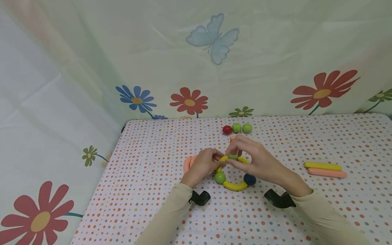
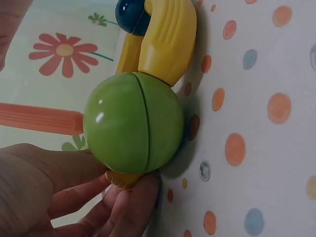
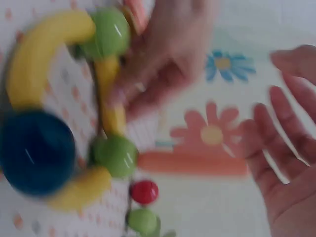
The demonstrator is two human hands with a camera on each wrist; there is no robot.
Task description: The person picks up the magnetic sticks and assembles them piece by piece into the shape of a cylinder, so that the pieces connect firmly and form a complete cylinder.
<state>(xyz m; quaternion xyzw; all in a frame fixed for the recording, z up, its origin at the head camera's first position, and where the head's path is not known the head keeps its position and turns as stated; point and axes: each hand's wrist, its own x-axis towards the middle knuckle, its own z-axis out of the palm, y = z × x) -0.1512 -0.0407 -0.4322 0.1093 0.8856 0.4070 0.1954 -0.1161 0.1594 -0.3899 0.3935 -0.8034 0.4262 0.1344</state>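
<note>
A ring of yellow curved sticks [image 1: 235, 186], green balls [image 1: 219, 177] and a dark blue ball [image 1: 249, 179] lies on the dotted table. With thumb and fingers, my left hand [image 1: 204, 165] pinches the yellow stick [image 3: 105, 76] between the two green balls. An orange stick [image 3: 192, 163] rises from the far green ball [image 3: 117, 156]. Beside its free end, my right hand [image 3: 291, 143] has its fingers spread and holds nothing. The head view shows that right hand over the ring's far side, partly hiding the orange stick. The right wrist view is blurred.
A red ball [image 1: 227, 129] and two green balls [image 1: 247, 128] sit in a row at the back. To the right lie a yellow straight stick [image 1: 323, 166] and an orange one [image 1: 327, 173]. Orange curved pieces [image 1: 187, 164] lie left of my left hand. A printed curtain [image 1: 263, 81] borders the table.
</note>
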